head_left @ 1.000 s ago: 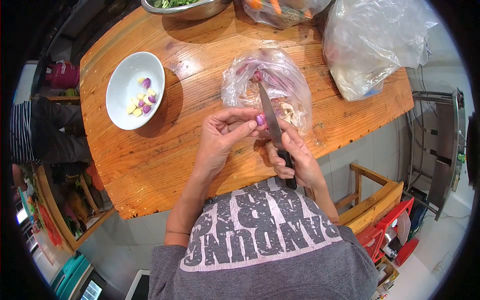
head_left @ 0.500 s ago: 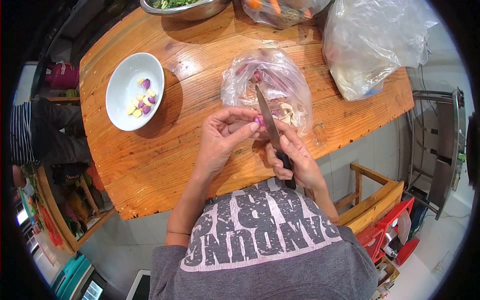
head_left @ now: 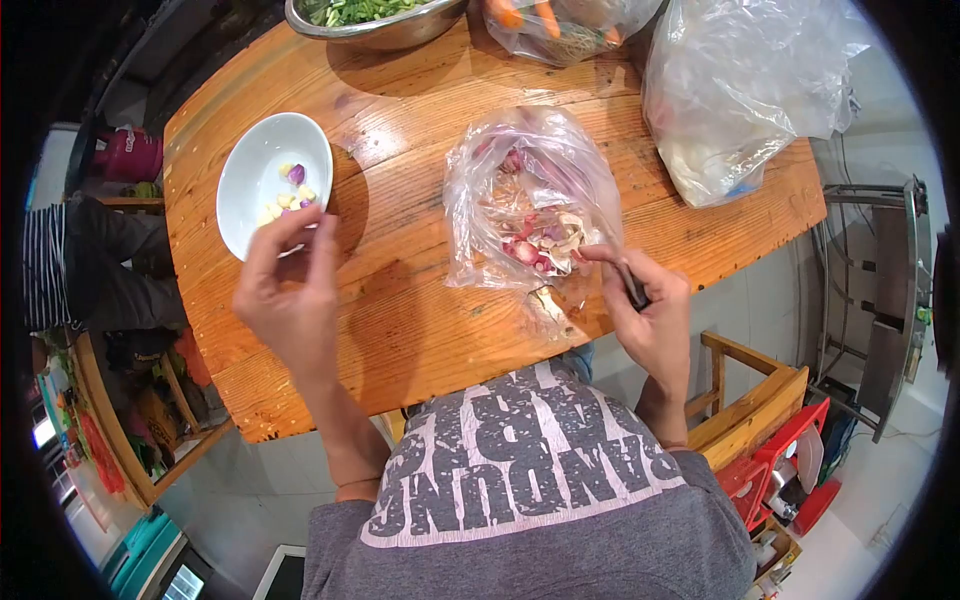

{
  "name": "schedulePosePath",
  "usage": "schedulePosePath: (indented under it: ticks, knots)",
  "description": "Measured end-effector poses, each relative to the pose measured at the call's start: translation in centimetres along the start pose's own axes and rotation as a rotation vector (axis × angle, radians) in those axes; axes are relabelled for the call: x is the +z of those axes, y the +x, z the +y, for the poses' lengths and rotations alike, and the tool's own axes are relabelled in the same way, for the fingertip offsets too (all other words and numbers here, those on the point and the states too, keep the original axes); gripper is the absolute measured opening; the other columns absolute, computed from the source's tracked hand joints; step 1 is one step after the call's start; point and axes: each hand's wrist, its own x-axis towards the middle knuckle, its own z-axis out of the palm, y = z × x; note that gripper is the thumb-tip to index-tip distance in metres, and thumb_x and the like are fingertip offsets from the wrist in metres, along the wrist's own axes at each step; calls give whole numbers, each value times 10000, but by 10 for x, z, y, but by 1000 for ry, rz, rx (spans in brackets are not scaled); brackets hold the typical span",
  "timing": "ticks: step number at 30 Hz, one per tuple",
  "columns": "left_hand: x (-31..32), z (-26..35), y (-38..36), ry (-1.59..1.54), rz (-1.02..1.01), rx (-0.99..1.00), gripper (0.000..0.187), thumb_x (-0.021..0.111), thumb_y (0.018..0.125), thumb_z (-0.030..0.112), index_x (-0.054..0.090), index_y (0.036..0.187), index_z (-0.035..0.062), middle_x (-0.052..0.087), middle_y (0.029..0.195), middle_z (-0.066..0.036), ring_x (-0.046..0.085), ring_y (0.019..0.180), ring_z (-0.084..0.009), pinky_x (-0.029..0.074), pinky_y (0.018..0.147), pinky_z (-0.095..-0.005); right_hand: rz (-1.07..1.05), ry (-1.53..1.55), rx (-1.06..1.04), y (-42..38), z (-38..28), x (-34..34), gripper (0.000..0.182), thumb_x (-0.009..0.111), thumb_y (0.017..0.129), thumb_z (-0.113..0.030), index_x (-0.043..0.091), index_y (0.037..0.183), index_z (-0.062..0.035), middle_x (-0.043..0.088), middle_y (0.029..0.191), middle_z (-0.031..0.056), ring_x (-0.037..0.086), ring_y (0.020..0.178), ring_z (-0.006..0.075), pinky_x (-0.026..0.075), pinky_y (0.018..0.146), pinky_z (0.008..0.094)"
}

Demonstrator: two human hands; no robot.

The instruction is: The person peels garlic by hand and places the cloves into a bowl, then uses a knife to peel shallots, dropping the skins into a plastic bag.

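Seemingly parted, left grip (head_left: 319, 217) overhangs bowl (head_left: 248, 165) of garlic (head_left: 276, 211), shallots (head_left: 297, 174); right grip (head_left: 604, 264) clasps knife (head_left: 635, 288).

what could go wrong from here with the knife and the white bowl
The left hand is right at the near rim of the white bowl, so a careless knock might tip it and spill the peeled cloves.

The right hand holds the knife close to the thin plastic bag. The blade is hard to make out, but it could nick the bag and let peelings out.
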Motion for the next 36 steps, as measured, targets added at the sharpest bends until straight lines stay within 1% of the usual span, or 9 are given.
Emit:
schedulePosePath:
  ticks: [4,7,13,14,18,20,24,27,36]
  knots:
    - [-20,-27,17,238,68,62,137,654,776,-29,695,894,27,669,848,-40,606,716,-82,477,574,-208,18,-233,-169,10,-8,7,328,693,640,-33,639,964,-42,577,667,150,567,531,229,421,508,286]
    - [-20,-38,17,306,13,71,139,635,787,-35,698,892,30,670,904,-57,611,723,-94,483,566,-215,30,-303,-201,14,-8,8,296,678,647,-9,634,939,-36,579,663,154,571,535,257,430,512,293]
    - [-6,-3,12,191,27,82,110,612,830,-6,674,919,10,659,962,-77,620,836,-125,498,639,-216,2,10,-162,28,-23,6,255,612,698,45,578,943,-17,615,707,151,619,599,247,448,541,298]
    - [5,-2,5,-29,-66,58,148,609,821,-14,661,956,12,658,923,-78,620,819,-132,492,646,-230,-51,-7,-154,31,-29,6,296,595,711,51,552,995,-20,619,714,149,623,608,245,452,547,305]
    - [44,17,-15,148,-573,559,250,606,723,-17,654,964,31,634,960,-83,600,803,-220,510,681,-318,-260,-57,-206,44,-38,14,472,528,753,72,425,1200,-39,636,783,166,646,677,249,469,595,341]
    - [66,19,-19,234,-702,591,214,599,723,39,653,930,29,607,1021,-91,563,868,-248,500,720,-346,-370,-198,-126,50,-46,10,560,497,769,82,336,1290,-49,643,902,213,663,802,299,479,684,392]
    - [84,18,3,614,-754,570,187,588,748,141,648,878,20,547,1123,-97,490,968,-263,470,789,-365,5,-192,-253,58,-35,2,539,475,768,97,339,1268,-52,615,970,261,622,929,383,469,761,414]
    - [80,28,12,518,-684,593,180,594,749,144,648,860,13,516,1179,-103,481,984,-268,461,807,-365,-4,-143,-234,59,-34,-4,557,398,802,108,319,1323,-71,594,1076,232,598,983,265,420,859,307]
    - [88,31,16,400,-627,706,262,618,727,110,650,975,33,556,1123,-97,500,970,-259,439,834,-376,28,-33,-250,59,-36,-4,526,366,843,105,303,1348,-27,419,1342,146,546,1148,263,422,905,314]
